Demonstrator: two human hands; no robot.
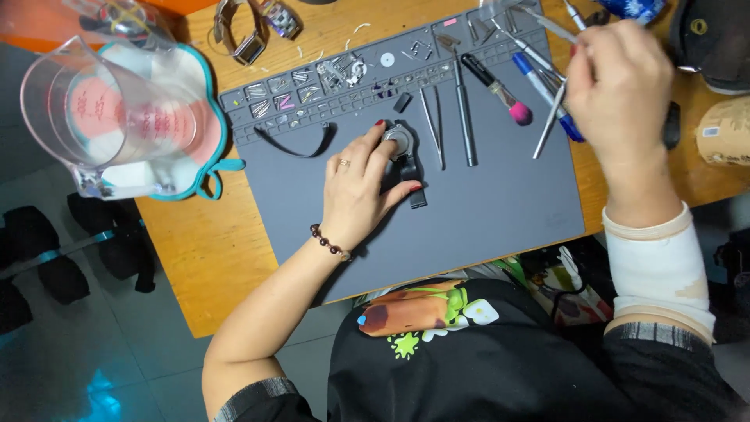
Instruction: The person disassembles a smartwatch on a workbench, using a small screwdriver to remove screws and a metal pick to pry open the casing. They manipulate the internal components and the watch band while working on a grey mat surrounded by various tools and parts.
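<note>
Fingers of the left hand (361,184) press down on a round watch (399,141) with a black strap, pinning it to the grey mat (500,203). Tweezers (430,125) and a slim metal tool (464,117) lie just beside it. Farther off, the right hand (621,82) is curled around a thin metal rod (550,117) above the mat's far edge, near a pink-tipped brush (500,92).

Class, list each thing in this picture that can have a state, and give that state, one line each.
Left hand: pressing the watch down.
Watch: flat on mat, strap attached.
Right hand: lifted, gripping a thin metal tool.
Tweezers: lying unused.
Measuring jug: on its side.
</note>
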